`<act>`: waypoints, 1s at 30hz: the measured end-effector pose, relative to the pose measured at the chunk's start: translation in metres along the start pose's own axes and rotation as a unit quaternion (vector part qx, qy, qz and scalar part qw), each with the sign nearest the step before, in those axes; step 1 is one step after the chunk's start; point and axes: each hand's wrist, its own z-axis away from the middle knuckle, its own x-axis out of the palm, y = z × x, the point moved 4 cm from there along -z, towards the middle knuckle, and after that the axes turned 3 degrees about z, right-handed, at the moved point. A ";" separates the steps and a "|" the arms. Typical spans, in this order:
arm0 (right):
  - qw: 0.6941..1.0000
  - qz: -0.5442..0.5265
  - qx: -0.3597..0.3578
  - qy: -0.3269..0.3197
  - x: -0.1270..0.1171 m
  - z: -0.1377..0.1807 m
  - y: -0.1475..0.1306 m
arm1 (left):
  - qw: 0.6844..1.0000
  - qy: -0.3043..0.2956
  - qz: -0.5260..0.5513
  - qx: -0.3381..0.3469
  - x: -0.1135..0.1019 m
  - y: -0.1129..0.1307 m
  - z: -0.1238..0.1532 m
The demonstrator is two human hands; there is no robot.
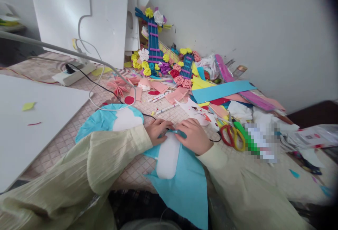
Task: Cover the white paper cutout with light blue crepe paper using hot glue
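Near the front of the table lies a white rounded strip (168, 158), foam or card, on a sheet of light blue crepe paper (190, 184). The sheet hangs over the front edge. At the strip's far end my left hand (158, 131) has its fingers closed on the folded edge of the blue paper. My right hand (194, 136) pinches the same fold from the right, fingers bent over it. The fingertips partly hide the fold. Left of my hands rests a white rounded piece (128, 119) edged with gathered blue crepe paper (97, 121).
Red-and-yellow scissors (232, 136) and a green-handled tool (245, 136) lie to the right. Behind stand paper-flower-covered guitar shapes (154, 43) among paper scraps. A white board (34, 117) lies left, near a power strip (74, 73). A grey lamp arm (66, 52) crosses the upper left.
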 end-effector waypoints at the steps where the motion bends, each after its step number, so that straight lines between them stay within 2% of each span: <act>1: 1.000 0.005 -0.005 0.006 0.001 0.002 0.000 | 1.000 0.000 -0.001 -0.002 0.000 0.000 0.000; 12: 0.991 0.065 -0.090 0.080 0.004 0.014 -0.017 | 1.000 0.011 -0.012 0.017 0.001 -0.003 -0.001; 22: 0.990 0.058 -0.105 0.080 0.005 0.019 -0.014 | 0.994 0.051 -0.058 0.082 0.004 -0.010 0.001; 30: 0.989 0.056 -0.115 0.080 0.006 0.020 -0.013 | 0.993 0.049 -0.077 0.079 0.004 -0.006 0.002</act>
